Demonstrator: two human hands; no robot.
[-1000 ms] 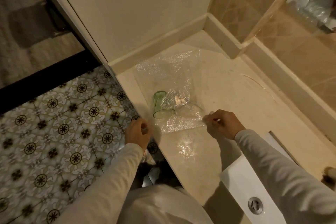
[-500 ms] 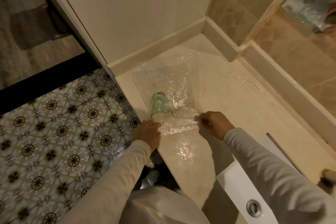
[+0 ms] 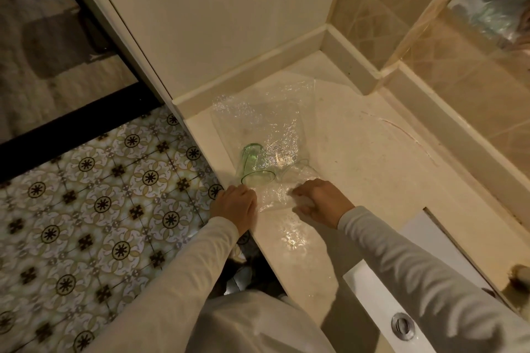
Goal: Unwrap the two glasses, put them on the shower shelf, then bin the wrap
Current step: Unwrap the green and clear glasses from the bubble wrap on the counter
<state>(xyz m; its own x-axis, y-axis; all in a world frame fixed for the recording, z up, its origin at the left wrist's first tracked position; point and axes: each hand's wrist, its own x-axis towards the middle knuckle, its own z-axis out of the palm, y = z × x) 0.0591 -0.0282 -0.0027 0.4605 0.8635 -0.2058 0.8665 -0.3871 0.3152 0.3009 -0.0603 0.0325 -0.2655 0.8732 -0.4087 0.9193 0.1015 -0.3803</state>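
Clear bubble wrap (image 3: 266, 135) is what your hands have hold of, so start there; your right hand (image 3: 318, 199) is curled closed, pinching the near edge of the sheet against the cream counter (image 3: 358, 157); your left hand (image 3: 236, 205) sits at the counter's front lip, fingers bent down onto the wrap's near left corner, though whether it truly grips the film or only presses it I cannot tell. Just beyond your knuckles lie both glasses on their sides on the wrap; the green glass (image 3: 253, 165) is straight ahead of your left hand, mouth turned back toward you, base pointing away and a touch right; the clear glass (image 3: 289, 167) lies touching or nearly touching it on the right, its rim toward you too, more in front of your right hand, hard to trace through the film. So the long axes run roughly away from you; reach forward, left for green, right for clear. Beyond them the sheet spreads flat toward the wall; no shower shelf or bin shows.
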